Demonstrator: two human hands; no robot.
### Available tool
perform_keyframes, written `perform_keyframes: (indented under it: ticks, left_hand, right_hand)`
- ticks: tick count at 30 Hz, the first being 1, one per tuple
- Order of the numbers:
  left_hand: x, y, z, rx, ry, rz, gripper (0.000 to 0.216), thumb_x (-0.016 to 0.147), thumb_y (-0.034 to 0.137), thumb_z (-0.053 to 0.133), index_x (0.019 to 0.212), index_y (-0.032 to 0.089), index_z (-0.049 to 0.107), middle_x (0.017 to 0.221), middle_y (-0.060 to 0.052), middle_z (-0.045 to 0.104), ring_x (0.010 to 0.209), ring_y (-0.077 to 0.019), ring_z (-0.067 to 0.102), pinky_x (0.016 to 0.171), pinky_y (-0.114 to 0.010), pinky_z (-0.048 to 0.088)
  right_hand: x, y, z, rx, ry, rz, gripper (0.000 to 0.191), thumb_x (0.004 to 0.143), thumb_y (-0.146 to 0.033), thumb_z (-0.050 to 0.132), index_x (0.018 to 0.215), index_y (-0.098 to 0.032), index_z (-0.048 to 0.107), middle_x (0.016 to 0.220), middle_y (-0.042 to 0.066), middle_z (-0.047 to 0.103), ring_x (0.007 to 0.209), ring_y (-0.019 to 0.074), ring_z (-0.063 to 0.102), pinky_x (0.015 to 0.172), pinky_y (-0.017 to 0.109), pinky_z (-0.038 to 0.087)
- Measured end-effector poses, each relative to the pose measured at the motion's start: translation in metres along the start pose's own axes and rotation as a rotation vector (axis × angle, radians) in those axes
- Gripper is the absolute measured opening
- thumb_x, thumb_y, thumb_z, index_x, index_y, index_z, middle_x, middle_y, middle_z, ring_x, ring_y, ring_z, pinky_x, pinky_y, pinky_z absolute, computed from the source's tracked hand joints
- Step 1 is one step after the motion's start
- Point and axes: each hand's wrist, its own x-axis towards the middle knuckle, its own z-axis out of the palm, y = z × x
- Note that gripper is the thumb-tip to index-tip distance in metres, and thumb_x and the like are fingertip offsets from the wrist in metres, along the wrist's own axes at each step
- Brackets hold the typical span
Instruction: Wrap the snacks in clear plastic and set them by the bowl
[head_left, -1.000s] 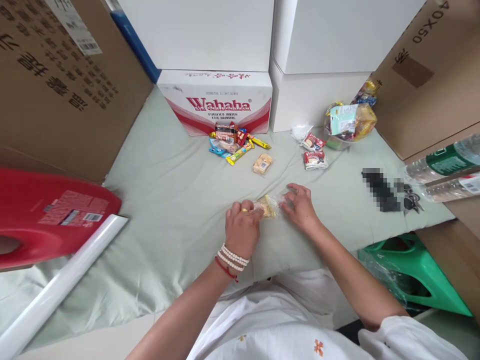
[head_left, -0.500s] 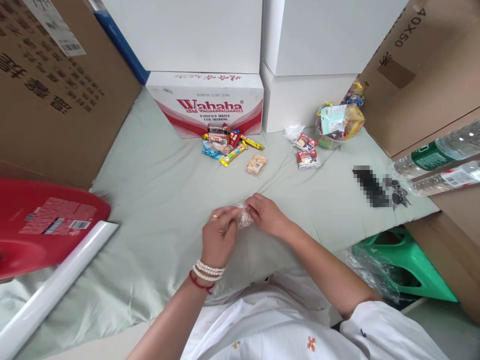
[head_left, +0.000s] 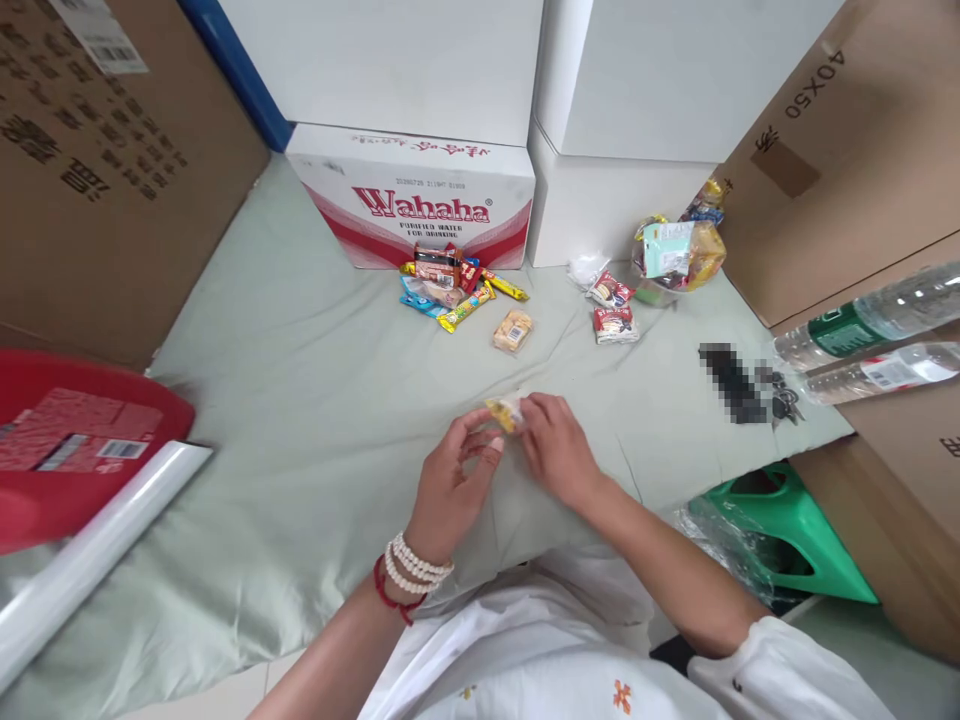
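One small yellow packet [head_left: 505, 413] is at the table's [head_left: 360, 400] near middle, pinched by the right hand [head_left: 559, 452]; I see the left hand [head_left: 454, 480] loosely spread beside it, so one-sided hold could let it twist or slip.

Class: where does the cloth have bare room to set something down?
A broad bare patch of cloth lies between the red container and the left hand; a smaller one between the right hand and the keys. Crowded: the snack pile in front of the Wahaha box, and the two red packets beside the clear bowl.
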Motion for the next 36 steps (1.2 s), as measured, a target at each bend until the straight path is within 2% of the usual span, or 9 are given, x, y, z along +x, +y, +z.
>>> perform_keyframes:
  ticks: [5, 10, 14, 19, 24, 29, 31, 33, 36]
  left_hand:
    - [-0.008, -0.018, -0.018, -0.024, 0.059, -0.042, 0.054, 0.089, 0.058, 0.062, 0.126, 0.019, 0.054, 0.120, -0.013, 0.072, 0.099, -0.0229, 0.074, 0.095, -0.042, 0.058]
    - [-0.023, -0.038, -0.041, 0.029, 0.148, -0.143, 0.056, 0.090, 0.063, 0.059, 0.123, 0.018, 0.054, 0.109, -0.011, 0.073, 0.088, -0.0212, 0.074, 0.083, -0.039, 0.060]
    - [-0.031, -0.051, -0.050, 0.142, 0.187, -0.137, 0.054, 0.091, 0.062, 0.055, 0.123, 0.019, 0.055, 0.107, -0.011, 0.073, 0.085, -0.0211, 0.073, 0.081, -0.039, 0.060]
    - [-0.032, -0.065, -0.050, 0.286, 0.201, -0.072, 0.045, 0.092, 0.056, 0.054, 0.118, 0.020, 0.059, 0.102, -0.009, 0.075, 0.088, -0.0223, 0.074, 0.084, -0.040, 0.061]
    - [-0.031, -0.066, -0.051, 0.385, 0.180, -0.006, 0.037, 0.093, 0.053, 0.052, 0.106, 0.022, 0.066, 0.094, -0.007, 0.076, 0.083, -0.0220, 0.074, 0.078, -0.036, 0.061]
    - [-0.032, -0.064, -0.052, 0.442, 0.167, 0.023, 0.031, 0.095, 0.049, 0.051, 0.101, 0.023, 0.067, 0.087, -0.004, 0.075, 0.076, -0.0210, 0.072, 0.069, -0.033, 0.058]
    - [-0.032, -0.065, -0.051, 0.464, 0.166, 0.040, 0.030, 0.095, 0.048, 0.050, 0.101, 0.023, 0.067, 0.088, -0.005, 0.075, 0.075, -0.0210, 0.071, 0.068, -0.033, 0.057]
    - [-0.032, -0.066, -0.051, 0.480, 0.164, 0.059, 0.029, 0.095, 0.047, 0.050, 0.101, 0.024, 0.067, 0.090, -0.005, 0.075, 0.076, -0.0210, 0.072, 0.069, -0.033, 0.057]
    - [-0.033, -0.067, -0.050, 0.495, 0.158, 0.086, 0.028, 0.097, 0.045, 0.049, 0.101, 0.024, 0.067, 0.093, -0.005, 0.075, 0.078, -0.0205, 0.072, 0.070, -0.032, 0.056]
  right_hand:
    - [0.051, 0.075, -0.043, 0.133, 0.098, 0.161, 0.039, 0.099, -0.025, 0.044, 0.133, -0.020, 0.063, 0.126, 0.013, 0.069, 0.117, 0.0283, 0.062, 0.105, 0.046, 0.049]
    - [0.136, 0.138, -0.090, -0.025, -0.062, 0.409, 0.040, 0.095, -0.014, 0.044, 0.125, -0.013, 0.070, 0.121, 0.012, 0.075, 0.110, 0.0229, 0.067, 0.096, 0.033, 0.050]
    - [0.174, 0.144, -0.083, -0.429, -0.190, 0.427, 0.036, 0.090, -0.014, 0.055, 0.121, -0.016, 0.073, 0.115, 0.015, 0.075, 0.108, 0.0275, 0.067, 0.092, 0.033, 0.049]
    - [0.180, 0.127, -0.068, -0.583, -0.098, 0.387, 0.037, 0.094, -0.013, 0.047, 0.122, -0.016, 0.071, 0.131, 0.022, 0.062, 0.110, 0.0322, 0.066, 0.089, 0.039, 0.049]
    - [0.200, 0.133, -0.097, -0.561, 0.138, 0.402, 0.039, 0.099, -0.014, 0.042, 0.129, -0.021, 0.065, 0.131, 0.015, 0.062, 0.107, 0.0277, 0.063, 0.089, 0.035, 0.046]
    - [0.232, 0.165, -0.116, -0.480, 0.162, 0.584, 0.037, 0.103, -0.022, 0.039, 0.129, -0.012, 0.064, 0.127, 0.019, 0.064, 0.114, 0.0260, 0.060, 0.092, 0.034, 0.041]
    - [0.241, 0.176, -0.111, -0.492, 0.155, 0.603, 0.044, 0.102, -0.034, 0.048, 0.136, -0.008, 0.058, 0.135, 0.024, 0.057, 0.116, 0.0280, 0.060, 0.093, 0.035, 0.042]
    - [0.247, 0.185, -0.103, -0.493, 0.116, 0.617, 0.062, 0.092, -0.046, 0.065, 0.140, -0.008, 0.056, 0.139, 0.026, 0.054, 0.116, 0.0315, 0.062, 0.092, 0.037, 0.045]
    - [0.256, 0.195, -0.093, -0.490, 0.026, 0.679, 0.082, 0.078, -0.052, 0.080, 0.143, -0.009, 0.053, 0.137, 0.029, 0.057, 0.116, 0.0375, 0.063, 0.090, 0.041, 0.048]
